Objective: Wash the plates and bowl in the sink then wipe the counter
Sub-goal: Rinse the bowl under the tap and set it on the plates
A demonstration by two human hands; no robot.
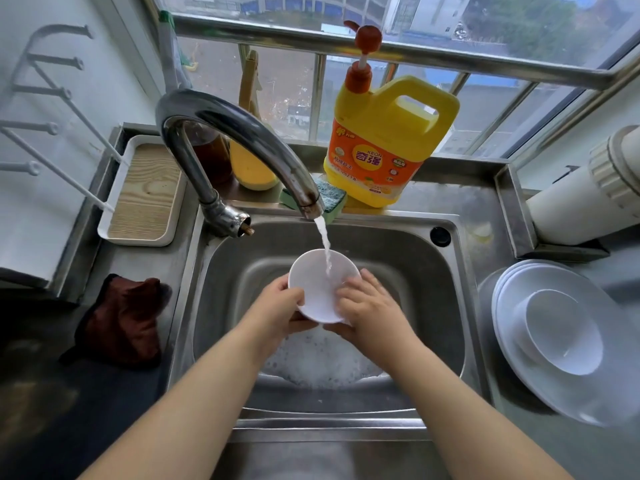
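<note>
A small white bowl (317,284) is held over the steel sink (408,258), tilted towards me, under the running water from the curved tap (239,133). My left hand (282,311) grips its left rim, thumb on the inside. My right hand (369,308) holds its right side, fingers lying across the inside and thumb underneath. Foamy water (311,362) lies in the sink bottom. On the counter to the right, stacked white plates (540,382) carry a second white bowl (562,332).
A dark brown cloth (123,320) lies on the counter left of the sink. A yellow detergent jug (384,140) and a green sponge (334,199) stand behind the sink. A white tray with a wooden base (145,195) is at the back left, a white cylinder (588,192) at the right.
</note>
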